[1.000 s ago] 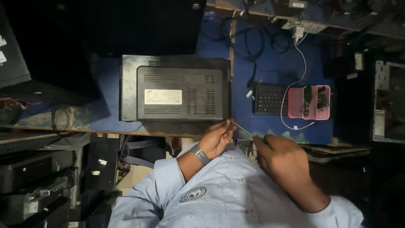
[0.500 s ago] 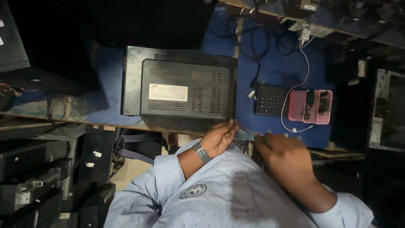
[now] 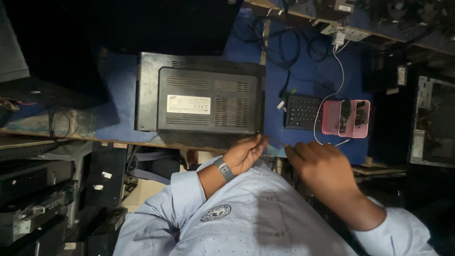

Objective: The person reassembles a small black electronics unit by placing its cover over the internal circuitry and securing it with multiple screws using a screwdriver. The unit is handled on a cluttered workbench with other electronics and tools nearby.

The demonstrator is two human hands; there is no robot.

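Observation:
A black boxy appliance [image 3: 208,97] lies back-side up on the blue-covered bench [image 3: 310,78], with vent slots and a white label. My left hand [image 3: 244,154], a watch on its wrist, pinches one end of a thin rod [image 3: 276,141] at the appliance's near right corner. The other end of the rod sits in my right hand [image 3: 322,166], which is curled just right of that, over the bench's front edge. What kind of tool the rod is cannot be made out.
A small black keypad-like unit [image 3: 302,112] and a pink tray [image 3: 346,118] holding dark parts sit right of the appliance, with a white cable [image 3: 337,71] running to the back. Black cables coil behind. Stacked dark equipment [image 3: 28,223] stands at lower left, a metal chassis [image 3: 433,123] at right.
The view has shifted a little, so the bench sits slightly lower and further right in the picture. Both hands stay at the appliance's near right corner with the rod between them.

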